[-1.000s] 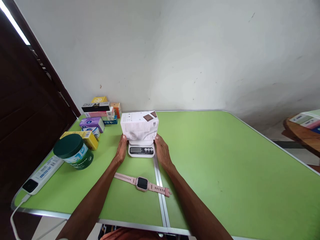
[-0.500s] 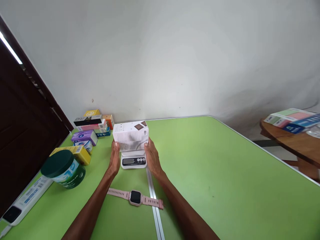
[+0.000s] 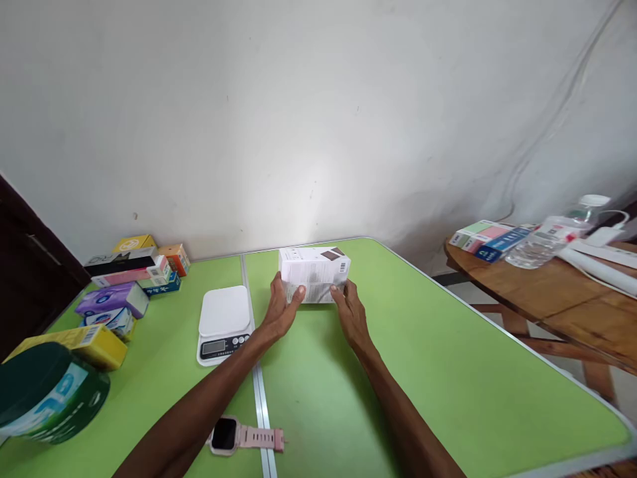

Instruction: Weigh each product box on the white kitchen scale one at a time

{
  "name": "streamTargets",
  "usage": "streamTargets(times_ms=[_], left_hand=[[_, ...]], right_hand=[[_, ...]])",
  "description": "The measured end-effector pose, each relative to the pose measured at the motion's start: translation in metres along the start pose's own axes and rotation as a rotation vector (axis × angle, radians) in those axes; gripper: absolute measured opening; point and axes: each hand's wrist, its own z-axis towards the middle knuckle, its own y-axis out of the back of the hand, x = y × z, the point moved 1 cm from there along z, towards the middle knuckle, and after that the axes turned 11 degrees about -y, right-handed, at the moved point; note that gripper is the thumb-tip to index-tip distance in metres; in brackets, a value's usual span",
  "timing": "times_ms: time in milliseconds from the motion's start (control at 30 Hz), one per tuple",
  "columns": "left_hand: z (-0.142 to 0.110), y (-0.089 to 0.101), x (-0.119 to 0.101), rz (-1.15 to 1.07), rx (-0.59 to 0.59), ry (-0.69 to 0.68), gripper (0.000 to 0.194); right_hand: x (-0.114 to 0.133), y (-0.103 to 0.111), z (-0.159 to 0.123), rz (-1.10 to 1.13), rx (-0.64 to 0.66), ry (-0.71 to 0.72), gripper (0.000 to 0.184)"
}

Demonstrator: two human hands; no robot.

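A white printed box is held between both my hands, to the right of the scale. My left hand grips its left end, thumb on the near face. At the right end, my right hand clasps it, thumb also on the near face. The white digital kitchen scale stands to the left with its platform bare; my left forearm covers its lower right corner. Nearer to me lies a smartwatch with a pink strap, partly hidden by my left forearm.
Several cartons, among them a purple pack and a yellow box, line the green table's left side beside a dark green tub. A wooden table at right bears boxes, a plastic bottle and a white power strip.
Both hands have carried the white box off the scale's area to the right, uncovering the platform. The camera view has turned right, showing more of the wooden table.
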Motion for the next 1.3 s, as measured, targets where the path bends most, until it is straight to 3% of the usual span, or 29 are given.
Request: streamTargets(times_ms=[167,333,600,833,1067,1300], left_hand=[[0.014,-0.032,0.024,0.101,0.025,0.068,0.106],[0.057,-0.044,0.038,0.132,0.059,0.172,0.113],[0.128,-0.051,0.066,0.249,0.122,0.294,0.126],[0.155,-0.045,0.071,0.269,0.174,0.351,0.132],[0.131,-0.033,0.035,0.250,0.160,0.420,0.136],[0.048,0.004,-0.041,0.171,0.216,0.285,0.127]], right_hand=[[-0.035,0.008,0.033,-0.106,-0.025,-0.019,0.083],[-0.050,-0.011,0.088,-0.136,-0.178,0.003,0.068],[-0.055,-0.045,0.169,-0.260,-0.252,-0.043,0.060],[-0.053,-0.061,0.200,-0.370,-0.273,-0.119,0.071],[-0.054,-0.063,0.177,-0.379,-0.294,-0.131,0.087],[-0.052,-0.064,0.113,-0.400,-0.223,-0.058,0.096]])
